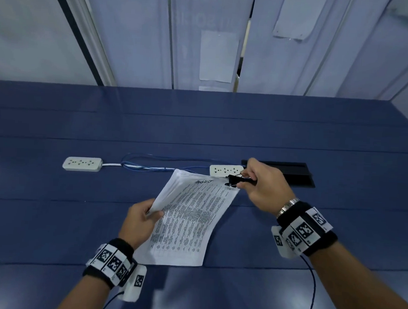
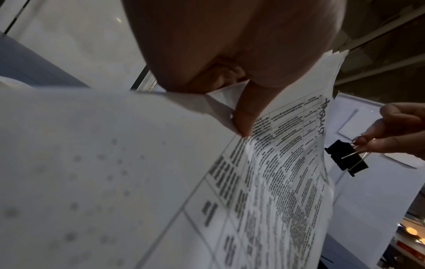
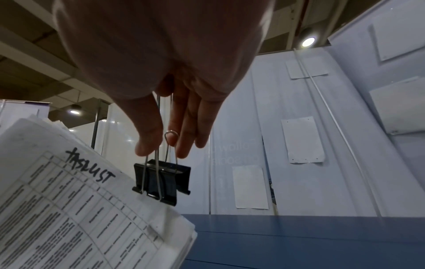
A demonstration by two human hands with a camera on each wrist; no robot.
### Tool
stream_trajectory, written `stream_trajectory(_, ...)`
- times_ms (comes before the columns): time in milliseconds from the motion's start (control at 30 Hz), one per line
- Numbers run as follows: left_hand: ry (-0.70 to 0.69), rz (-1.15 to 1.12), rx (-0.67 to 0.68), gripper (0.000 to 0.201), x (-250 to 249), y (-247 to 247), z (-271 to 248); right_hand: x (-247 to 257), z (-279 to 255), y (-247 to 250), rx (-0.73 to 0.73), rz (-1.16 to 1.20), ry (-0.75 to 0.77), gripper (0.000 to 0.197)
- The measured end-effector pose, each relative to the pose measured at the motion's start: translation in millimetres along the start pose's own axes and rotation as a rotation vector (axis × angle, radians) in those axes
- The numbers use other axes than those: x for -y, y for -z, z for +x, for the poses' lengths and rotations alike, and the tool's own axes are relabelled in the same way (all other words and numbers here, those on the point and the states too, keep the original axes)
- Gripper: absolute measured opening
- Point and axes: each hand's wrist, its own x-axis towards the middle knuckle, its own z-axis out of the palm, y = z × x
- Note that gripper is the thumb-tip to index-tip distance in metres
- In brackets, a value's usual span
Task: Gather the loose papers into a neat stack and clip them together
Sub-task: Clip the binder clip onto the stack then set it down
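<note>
Papers (image 1: 191, 214), thin white printed sheets in a slightly fanned stack, are pinched at their left edge by the left hand (image 1: 140, 218) above the smooth blue table (image 1: 59, 124); the right hand (image 1: 263, 187) squeezes the wire handles of a glossy black binder clip (image 1: 232, 180) at the stack's far corner, jaws apart
</note>
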Motion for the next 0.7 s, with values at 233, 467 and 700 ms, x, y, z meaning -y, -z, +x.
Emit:
stream_trajectory(233,-0.043,-0.012,0.002,0.057,-2.5,8.7,-4.9,11.1,3.5,-4.6,0.013,-0.065,0.091,0.064)
stream_trajectory(467,-0.013,-0.013,0.052,0.035,-0.5,10.9,-5.9,19.2,7.9,-5.3,0.034,0.057,0.075,0.068)
stream_trajectory(700,0.064,-0.090,0.154,0.015,-0.8,6.8,-5.3,32.9,25.3,3.2,0.142,0.229,-0.012,0.066)
